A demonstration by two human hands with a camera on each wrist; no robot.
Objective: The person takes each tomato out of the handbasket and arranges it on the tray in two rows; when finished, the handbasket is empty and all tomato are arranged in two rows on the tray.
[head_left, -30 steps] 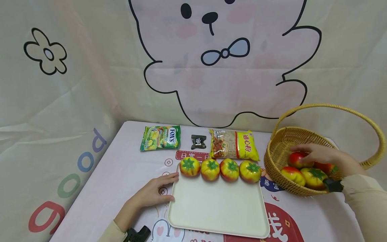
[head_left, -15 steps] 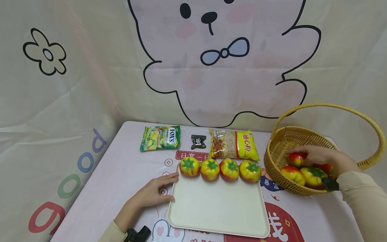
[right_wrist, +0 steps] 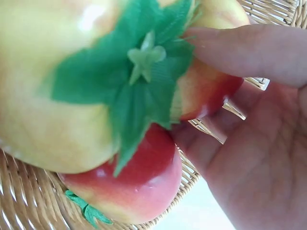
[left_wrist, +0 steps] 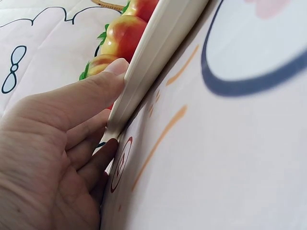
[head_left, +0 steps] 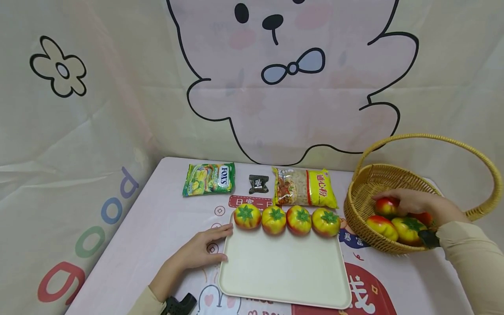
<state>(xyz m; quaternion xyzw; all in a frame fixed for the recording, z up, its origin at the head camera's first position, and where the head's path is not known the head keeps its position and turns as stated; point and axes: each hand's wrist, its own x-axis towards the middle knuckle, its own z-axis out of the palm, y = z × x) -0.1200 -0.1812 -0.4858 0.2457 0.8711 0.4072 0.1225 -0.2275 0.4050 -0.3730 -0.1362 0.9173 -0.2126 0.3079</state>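
Observation:
In the head view my left hand (head_left: 201, 250) rests against the left edge of a cream tray (head_left: 285, 271), and the left wrist view has the thumb (left_wrist: 103, 86) touching its rim. Several red-and-yellow toy fruits, among them one end fruit (head_left: 246, 217), stand in a row along the tray's far side, green leafy tops up. My right hand (head_left: 427, 206) reaches into a wicker basket (head_left: 358, 218). Its thumb and fingers grip a red-and-yellow toy fruit (right_wrist: 211, 91), seen from above as a redder fruit (head_left: 386, 205). Other fruits lie close around it, partly under the hand.
Behind the tray lie a green FOX'S candy bag (head_left: 208, 179), a small dark wrapped packet (head_left: 258, 184) and a yellow pasta bag (head_left: 305, 188). The basket's tall handle (head_left: 433, 137) arches over the right arm. A printed cloth backdrop (head_left: 252, 109) rises behind the table.
My right hand has shifted slightly left and its fingers have settled around the fruit in the basket. My left hand and the tray have stayed put.

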